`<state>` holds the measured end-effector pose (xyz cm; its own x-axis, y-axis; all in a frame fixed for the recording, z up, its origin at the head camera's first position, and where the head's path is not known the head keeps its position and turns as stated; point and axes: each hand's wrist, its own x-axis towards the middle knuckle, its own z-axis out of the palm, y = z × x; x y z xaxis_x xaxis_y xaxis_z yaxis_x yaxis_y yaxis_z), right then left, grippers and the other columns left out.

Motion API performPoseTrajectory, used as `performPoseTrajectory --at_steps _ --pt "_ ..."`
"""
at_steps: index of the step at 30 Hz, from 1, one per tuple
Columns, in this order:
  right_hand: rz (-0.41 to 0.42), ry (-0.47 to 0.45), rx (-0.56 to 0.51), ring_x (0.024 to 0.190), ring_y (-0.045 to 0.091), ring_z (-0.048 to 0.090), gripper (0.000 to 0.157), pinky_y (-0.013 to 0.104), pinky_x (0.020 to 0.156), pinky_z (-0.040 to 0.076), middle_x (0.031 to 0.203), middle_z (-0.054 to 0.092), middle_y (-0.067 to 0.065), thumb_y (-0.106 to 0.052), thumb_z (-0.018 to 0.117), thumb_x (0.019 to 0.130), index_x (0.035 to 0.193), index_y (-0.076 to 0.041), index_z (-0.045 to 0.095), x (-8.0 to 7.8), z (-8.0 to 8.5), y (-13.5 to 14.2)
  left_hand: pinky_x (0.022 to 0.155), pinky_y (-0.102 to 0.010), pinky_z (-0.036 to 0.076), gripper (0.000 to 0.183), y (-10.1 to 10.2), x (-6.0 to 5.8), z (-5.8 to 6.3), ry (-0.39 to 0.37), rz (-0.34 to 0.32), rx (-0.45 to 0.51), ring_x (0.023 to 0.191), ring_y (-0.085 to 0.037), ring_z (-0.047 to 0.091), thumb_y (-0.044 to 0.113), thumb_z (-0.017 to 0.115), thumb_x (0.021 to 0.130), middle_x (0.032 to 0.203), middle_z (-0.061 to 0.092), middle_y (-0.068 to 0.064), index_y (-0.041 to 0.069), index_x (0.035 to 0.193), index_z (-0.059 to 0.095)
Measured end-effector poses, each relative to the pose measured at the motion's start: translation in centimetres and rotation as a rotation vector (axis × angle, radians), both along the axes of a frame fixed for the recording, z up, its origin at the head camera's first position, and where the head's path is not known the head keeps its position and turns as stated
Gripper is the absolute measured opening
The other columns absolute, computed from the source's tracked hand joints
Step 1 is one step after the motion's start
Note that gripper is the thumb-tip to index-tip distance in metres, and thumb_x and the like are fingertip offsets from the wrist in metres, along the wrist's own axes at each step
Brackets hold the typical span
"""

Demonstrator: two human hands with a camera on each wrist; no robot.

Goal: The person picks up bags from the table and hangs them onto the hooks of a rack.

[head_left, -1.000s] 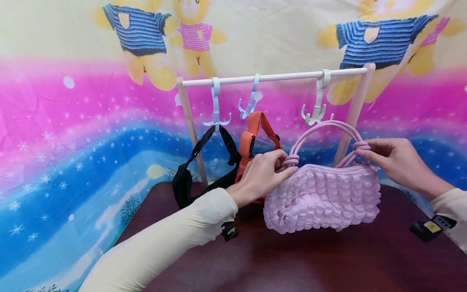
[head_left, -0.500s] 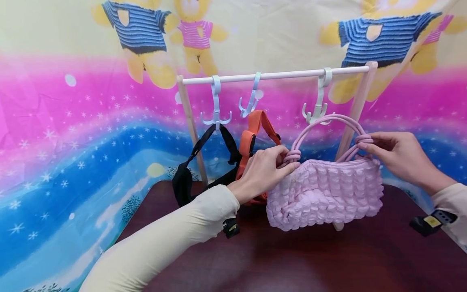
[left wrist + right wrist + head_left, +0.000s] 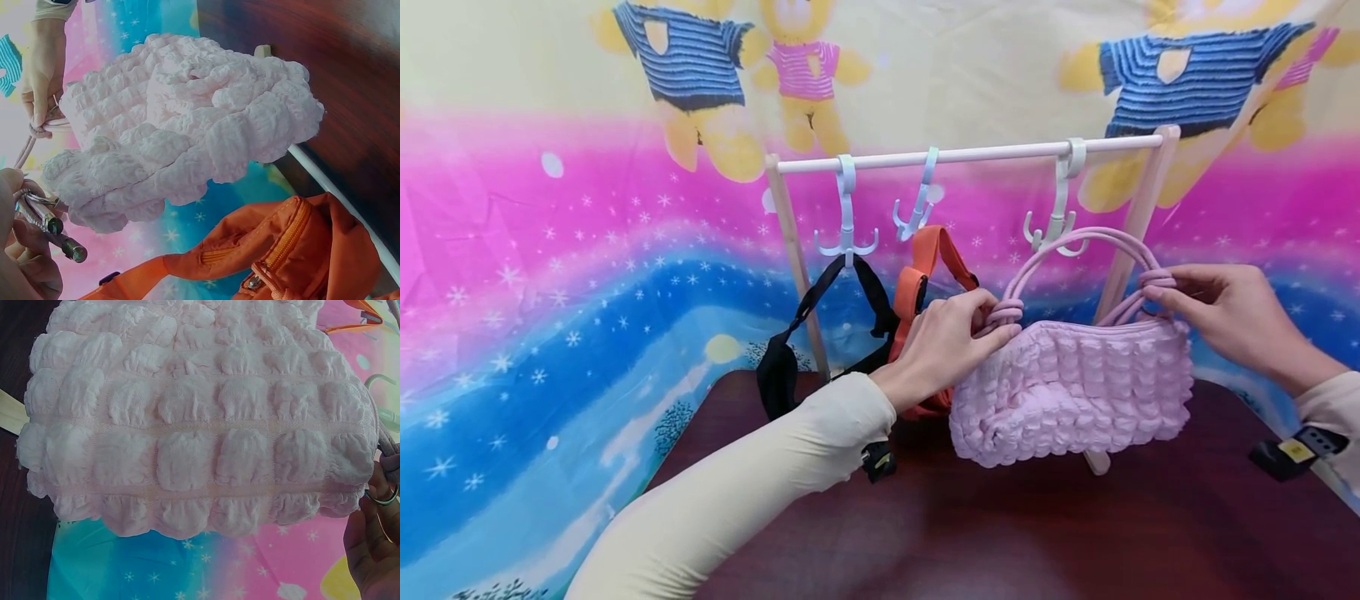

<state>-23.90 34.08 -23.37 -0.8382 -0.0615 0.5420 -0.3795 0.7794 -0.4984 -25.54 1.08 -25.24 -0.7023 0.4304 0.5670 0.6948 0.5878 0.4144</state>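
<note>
Between my two hands hangs a pink puffy handbag [image 3: 1075, 392], its looped handle [image 3: 1097, 235] standing up above it. My left hand [image 3: 936, 342] pinches the knot at the handle's left end. At the opposite end my right hand [image 3: 1236, 312] pinches the other knot between thumb and fingers. The top of the handle overlaps the prongs of the right-hand white hook [image 3: 1057, 218] in the head view. From the left wrist, the handbag's quilted underside [image 3: 206, 137] shows close up, held above the dark tabletop.
A white rail [image 3: 977, 155] on wooden posts carries several pronged hooks. From the left hook [image 3: 846, 217] hangs a black bag [image 3: 778, 371]; an orange bag [image 3: 275, 250] hangs by its strap below the middle hook [image 3: 916, 204], close behind my left hand. The brown table [image 3: 1000, 533] lies beneath.
Both hands have raised the handbag a little and shifted it slightly right. Its handle now reaches higher across the right hook's prongs. The grip on both knots stays the same.
</note>
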Motion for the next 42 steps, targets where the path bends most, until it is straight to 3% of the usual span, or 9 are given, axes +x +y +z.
performPoseTrajectory --at_steps 13,22,32,42 --pt "-0.022 0.009 0.01 0.069 -0.011 0.06 0.035 0.019 0.053 0.048 0.081 0.061 -0.036 -0.025 0.067 0.098 0.124 -0.001 0.07 0.1 0.1 0.1 0.054 -0.019 0.042 0.033 0.2 0.0 0.1 0.002 -0.003 -0.001 0.063 -0.006 0.054 0.046 0.07 0.093 0.072 0.057 0.006 0.019 0.113 0.068" --pt "-0.042 0.006 0.012 0.069 -0.013 0.059 0.038 0.017 0.055 0.048 0.081 0.068 -0.027 -0.029 0.067 0.098 0.125 -0.001 0.07 -0.1 0.1 0.3 0.051 -0.019 0.038 0.034 0.5 -0.1 0.2 0.019 -0.001 -0.011 0.058 -0.006 0.051 0.047 0.07 0.093 0.068 0.054 0.005 0.019 0.113 0.068" --pt "-0.038 -0.013 0.009 0.07 -0.014 0.059 0.038 0.019 0.054 0.049 0.078 0.057 -0.041 -0.027 0.065 0.099 0.126 0.0 0.068 -0.1 0.2 0.3 0.051 -0.02 0.038 0.031 0.7 -0.2 0.4 0.027 0.0 -0.017 0.059 -0.007 0.051 0.047 0.07 0.093 0.067 0.053 0.005 0.02 0.109 0.067" --pt "-0.023 -0.026 0.002 0.069 -0.01 0.06 0.039 0.021 0.053 0.048 0.076 0.061 -0.036 -0.026 0.066 0.099 0.127 0.0 0.067 -0.2 0.3 0.6 0.05 -0.019 0.035 0.03 1.1 -0.2 0.6 0.029 -0.004 -0.034 0.057 -0.006 0.05 0.047 0.069 0.094 0.066 0.052 0.005 0.02 0.106 0.065"
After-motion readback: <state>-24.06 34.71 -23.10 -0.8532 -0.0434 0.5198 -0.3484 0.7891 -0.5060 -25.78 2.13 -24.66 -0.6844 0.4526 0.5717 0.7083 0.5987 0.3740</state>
